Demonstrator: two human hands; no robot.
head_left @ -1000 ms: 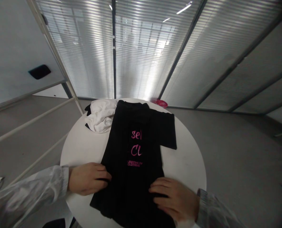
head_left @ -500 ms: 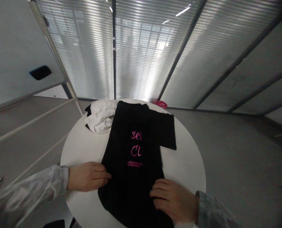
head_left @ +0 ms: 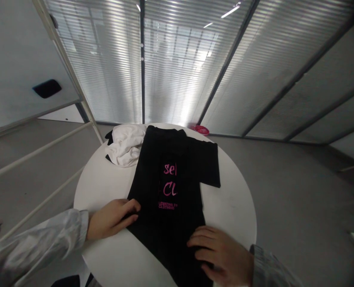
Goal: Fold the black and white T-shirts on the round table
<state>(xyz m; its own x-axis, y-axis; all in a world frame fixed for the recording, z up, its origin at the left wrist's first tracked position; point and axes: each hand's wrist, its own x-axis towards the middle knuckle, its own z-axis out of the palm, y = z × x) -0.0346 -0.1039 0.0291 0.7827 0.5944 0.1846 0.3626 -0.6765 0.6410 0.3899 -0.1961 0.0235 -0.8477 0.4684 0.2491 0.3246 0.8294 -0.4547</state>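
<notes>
A black T-shirt (head_left: 177, 159) with pink lettering lies lengthwise on a round white table (head_left: 233, 203), its left side folded inward and its right sleeve spread out. My left hand (head_left: 112, 217) grips the shirt's left edge near the hem, fingers curled on the cloth. Flat on the lower part of the shirt rests my right hand (head_left: 221, 255), its fingers spread and pressing down.
A crumpled white garment (head_left: 124, 145) lies at the table's far left with a bit of black cloth under it. A red basket (head_left: 201, 129) sits on the floor behind the table. Glass walls with blinds stand beyond, and white rails run at the left.
My left hand has drawn the shirt's lower left edge inward, so the hem corner near the table's front no longer sticks out. My right hand stays pressing on the shirt.
</notes>
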